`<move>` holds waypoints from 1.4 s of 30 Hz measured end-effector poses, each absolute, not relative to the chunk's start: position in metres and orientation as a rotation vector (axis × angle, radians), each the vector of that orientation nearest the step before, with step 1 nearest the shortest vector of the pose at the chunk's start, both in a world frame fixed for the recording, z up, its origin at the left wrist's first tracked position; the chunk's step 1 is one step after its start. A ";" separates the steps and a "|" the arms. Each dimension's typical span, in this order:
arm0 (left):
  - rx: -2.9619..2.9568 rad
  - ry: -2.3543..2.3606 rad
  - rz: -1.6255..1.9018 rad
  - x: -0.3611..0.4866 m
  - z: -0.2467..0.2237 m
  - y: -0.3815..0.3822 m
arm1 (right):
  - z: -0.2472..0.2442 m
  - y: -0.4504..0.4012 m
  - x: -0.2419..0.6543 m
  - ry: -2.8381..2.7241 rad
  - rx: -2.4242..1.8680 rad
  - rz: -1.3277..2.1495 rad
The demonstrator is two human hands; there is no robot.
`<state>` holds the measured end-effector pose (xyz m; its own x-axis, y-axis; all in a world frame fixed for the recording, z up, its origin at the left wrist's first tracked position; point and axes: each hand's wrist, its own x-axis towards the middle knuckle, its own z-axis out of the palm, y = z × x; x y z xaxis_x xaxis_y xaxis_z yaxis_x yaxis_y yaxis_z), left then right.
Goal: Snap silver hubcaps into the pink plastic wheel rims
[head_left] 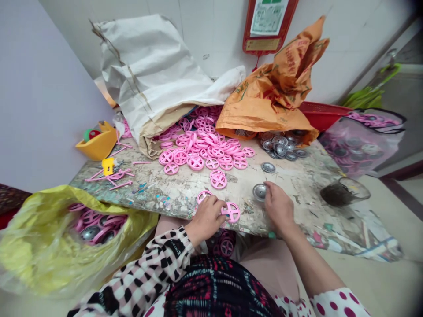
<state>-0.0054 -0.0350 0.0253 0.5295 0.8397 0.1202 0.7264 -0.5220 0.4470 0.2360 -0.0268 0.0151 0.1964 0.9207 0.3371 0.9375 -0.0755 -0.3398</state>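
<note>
At the table's front edge, my left hand (208,215) has its fingers curled at the left rim of a pink plastic wheel ring (232,212) with cross spokes. Another pink ring (204,195) lies just beyond that hand, partly covered by it. To the right, my right hand (280,208) pinches the edge of a grey round wheel hub (259,192), which is low over the table top. One more grey hub (268,167) rests behind it. Between the hands and the heap, a few pink rings (218,179) overlap each other.
A white sack (155,66) spills a pink ring heap (205,145); an orange sack (264,114) spills grey hubs (280,147). Left are pink sticks (115,176), a yellow holder (99,143) and a yellow bag (39,237) holding wheels. Right stands a dark cup (343,192).
</note>
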 end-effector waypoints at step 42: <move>1.661 1.041 0.562 0.010 0.016 -0.045 | 0.004 -0.094 0.173 -1.527 -1.557 0.939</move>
